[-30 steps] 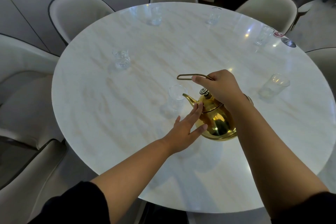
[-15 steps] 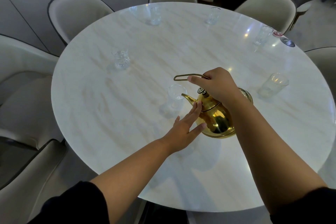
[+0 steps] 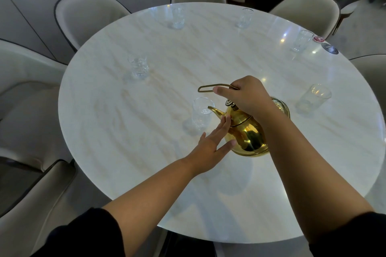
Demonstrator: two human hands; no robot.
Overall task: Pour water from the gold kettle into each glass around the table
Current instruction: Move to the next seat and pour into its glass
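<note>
the shiny gold metal kettle (image 3: 246, 131) hangs tilted over the round white marble table (image 3: 125, 131), its curved spout tip at the rim of the nearest clear drinking glass (image 3: 201, 112). the right hand (image 3: 244, 96) has its fingers curled tight round the kettle's thin wire handle (image 3: 211, 86), above the lid. the left hand (image 3: 211, 142) lies flat against the kettle's side just under the spout, fingers straight and slightly apart. five other clear glasses stand around the table: a left glass (image 3: 139, 67), two far glasses (image 3: 178, 17) (image 3: 244, 17) and two right glasses (image 3: 301, 40) (image 3: 314, 98). pale padded chairs (image 3: 87, 14) ring the table.
</note>
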